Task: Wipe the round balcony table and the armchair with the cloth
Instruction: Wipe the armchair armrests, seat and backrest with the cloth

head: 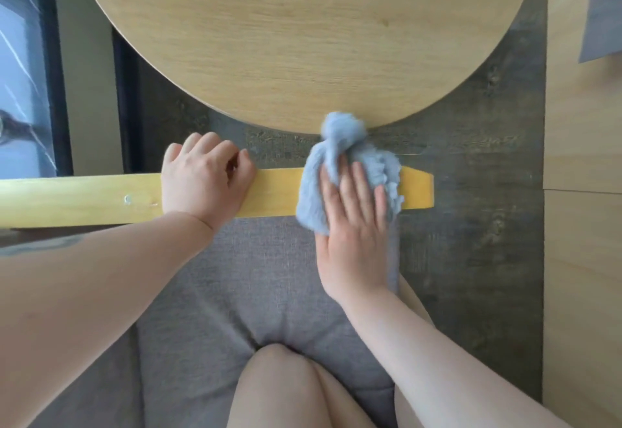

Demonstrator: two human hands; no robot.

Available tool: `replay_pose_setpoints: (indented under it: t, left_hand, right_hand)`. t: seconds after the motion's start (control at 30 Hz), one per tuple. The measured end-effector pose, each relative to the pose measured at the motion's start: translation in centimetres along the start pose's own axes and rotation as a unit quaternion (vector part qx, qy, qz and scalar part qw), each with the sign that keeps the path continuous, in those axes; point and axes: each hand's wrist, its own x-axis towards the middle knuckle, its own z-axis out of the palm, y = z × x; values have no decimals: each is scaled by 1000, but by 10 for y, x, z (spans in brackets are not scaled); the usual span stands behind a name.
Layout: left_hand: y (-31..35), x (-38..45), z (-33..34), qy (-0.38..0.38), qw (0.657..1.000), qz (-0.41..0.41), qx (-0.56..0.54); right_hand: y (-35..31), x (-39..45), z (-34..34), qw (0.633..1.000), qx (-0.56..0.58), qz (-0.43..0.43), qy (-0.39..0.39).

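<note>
Right hand (353, 225) flat, cloth (340, 165) under fingers (358, 185), on armrest (276, 192)

This is a home, likely a small balcony or sitting nook: a round wooden table (303, 30) stands on dark wood-look flooring (471, 165), close beside an armchair with a pale wooden armrest (101, 197) and a grey fabric cushion (235, 276) (domestic furniture). A dark-framed window (50, 67) runs along one side.
</note>
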Motion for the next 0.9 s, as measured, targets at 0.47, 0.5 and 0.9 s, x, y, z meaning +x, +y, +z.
replay_pose_setpoints:
  t: [0.47,0.5,0.9]
  left_hand:
    - [-1,0,1,3,1000,-13,-11]
    - [-1,0,1,6,1000,-15,-10]
    - [1,2,1,-3,1000,-3,-15]
  right_hand:
    - [37,-29,-2,998,-47,-6,-32]
    - [40,-24,-5,998,-41,51,-13]
    - [39,5,-11,996,-18,81,11]
